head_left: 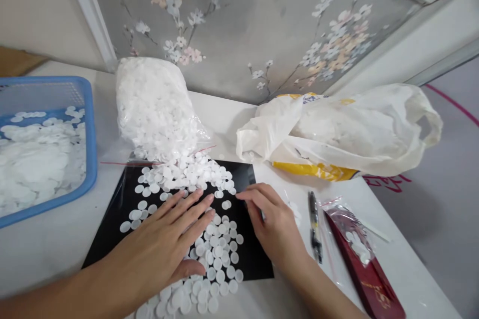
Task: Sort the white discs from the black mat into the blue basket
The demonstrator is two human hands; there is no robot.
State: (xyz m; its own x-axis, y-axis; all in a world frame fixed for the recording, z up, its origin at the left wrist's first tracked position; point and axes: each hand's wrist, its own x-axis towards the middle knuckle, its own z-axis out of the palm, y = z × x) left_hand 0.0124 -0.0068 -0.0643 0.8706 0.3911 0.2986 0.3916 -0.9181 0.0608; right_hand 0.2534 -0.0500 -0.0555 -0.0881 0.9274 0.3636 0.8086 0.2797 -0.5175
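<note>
My left hand lies palm down with its fingers spread over a black sheet, touching small white discs scattered on it. At the sheet's right edge, my right hand is closed, thumb and fingers pinched together; whatever sits between the fingertips is too small to make out. More discs spill from the mouth of a clear plastic bag at the sheet's far edge, and others lie past its near edge on the white table.
A blue basket of white discs stands on the left. Behind on the right lies a white and yellow plastic bag. A black pen, a dark red case and a small clear bag lie to the right.
</note>
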